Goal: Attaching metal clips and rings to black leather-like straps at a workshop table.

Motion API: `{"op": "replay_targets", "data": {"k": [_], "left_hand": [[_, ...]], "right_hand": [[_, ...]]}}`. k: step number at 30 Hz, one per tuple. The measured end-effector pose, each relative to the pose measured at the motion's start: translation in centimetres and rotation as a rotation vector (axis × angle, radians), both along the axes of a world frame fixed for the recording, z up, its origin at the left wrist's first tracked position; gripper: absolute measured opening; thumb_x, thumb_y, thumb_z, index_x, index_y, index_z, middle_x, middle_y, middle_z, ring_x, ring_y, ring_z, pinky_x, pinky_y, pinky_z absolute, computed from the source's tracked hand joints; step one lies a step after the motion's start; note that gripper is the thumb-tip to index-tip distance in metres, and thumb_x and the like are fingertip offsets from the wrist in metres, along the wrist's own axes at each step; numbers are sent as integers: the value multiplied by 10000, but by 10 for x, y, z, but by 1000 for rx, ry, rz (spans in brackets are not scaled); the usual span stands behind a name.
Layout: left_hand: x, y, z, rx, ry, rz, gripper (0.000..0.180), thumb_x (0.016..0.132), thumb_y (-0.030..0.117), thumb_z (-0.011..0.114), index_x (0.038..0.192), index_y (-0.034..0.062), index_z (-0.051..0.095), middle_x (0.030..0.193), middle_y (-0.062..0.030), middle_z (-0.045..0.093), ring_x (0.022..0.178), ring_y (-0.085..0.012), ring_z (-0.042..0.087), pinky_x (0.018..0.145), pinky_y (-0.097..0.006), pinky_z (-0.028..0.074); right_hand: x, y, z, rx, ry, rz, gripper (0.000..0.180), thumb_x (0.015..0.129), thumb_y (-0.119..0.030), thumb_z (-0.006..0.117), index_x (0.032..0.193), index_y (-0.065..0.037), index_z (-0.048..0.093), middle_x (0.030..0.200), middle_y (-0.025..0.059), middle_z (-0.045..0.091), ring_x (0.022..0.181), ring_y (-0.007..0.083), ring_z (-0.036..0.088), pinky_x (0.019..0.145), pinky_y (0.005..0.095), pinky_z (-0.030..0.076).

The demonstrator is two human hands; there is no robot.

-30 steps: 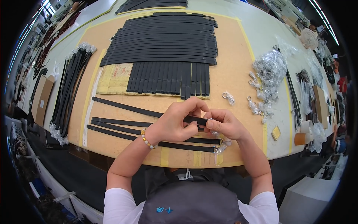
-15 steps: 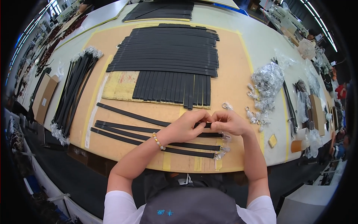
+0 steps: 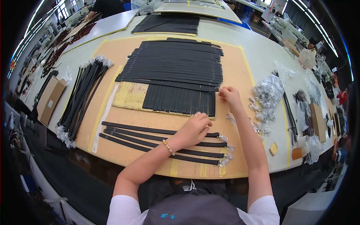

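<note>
My right hand (image 3: 230,97) is closed in a pinch on the right end of a black strap (image 3: 187,86), which lies slightly slanted along the near edge of a wide stack of black straps (image 3: 172,62). My left hand (image 3: 194,129) hovers over the front straps, fingers loosely curled and thumb apart, with nothing visible in it. Beneath and beside it, several finished-looking black straps (image 3: 131,139) lie side by side, their right ends fitted with metal hardware in clear plastic wrap (image 3: 224,162). A row of upright-laid straps (image 3: 172,100) rests on a yellow board (image 3: 127,93) behind.
At the right sits a pile of plastic-wrapped metal clasps (image 3: 268,88), with a loose wrapped one (image 3: 230,119) near my right forearm. A bundle of black straps (image 3: 84,97) and a cardboard box (image 3: 50,99) are at left. A yellow block (image 3: 273,149) lies near the front right.
My hands have parted from the strap end they were working on, and that strap now lies with the front ones. My right hand has moved away to the stack and pinches another strap.
</note>
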State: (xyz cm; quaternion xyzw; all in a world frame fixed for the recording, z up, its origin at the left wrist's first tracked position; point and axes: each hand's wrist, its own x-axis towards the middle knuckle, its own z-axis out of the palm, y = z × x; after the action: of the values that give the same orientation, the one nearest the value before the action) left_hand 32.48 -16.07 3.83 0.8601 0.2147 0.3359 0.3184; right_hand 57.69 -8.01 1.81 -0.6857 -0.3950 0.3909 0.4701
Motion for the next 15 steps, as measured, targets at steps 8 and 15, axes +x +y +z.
{"op": "replay_targets", "data": {"k": [8, 15], "left_hand": [[-21, 35, 22, 313, 35, 94, 236, 916, 187, 710, 1124, 78, 680, 950, -64, 652, 920, -262, 636, 837, -393, 492], [-13, 24, 11, 140, 133, 117, 234, 942, 207, 691, 1119, 56, 668, 922, -96, 651, 780, -296, 655, 685, -385, 539]], "right_hand": [[-43, -114, 38, 102, 733, 275, 106, 959, -92, 652, 1030, -50, 585, 935, 37, 658, 854, 138, 702, 754, 246, 582], [18, -115, 46, 217, -408, 98, 201, 946, -200, 693, 1027, -17, 673, 944, 61, 708, 901, 164, 679, 786, 309, 540]]}}
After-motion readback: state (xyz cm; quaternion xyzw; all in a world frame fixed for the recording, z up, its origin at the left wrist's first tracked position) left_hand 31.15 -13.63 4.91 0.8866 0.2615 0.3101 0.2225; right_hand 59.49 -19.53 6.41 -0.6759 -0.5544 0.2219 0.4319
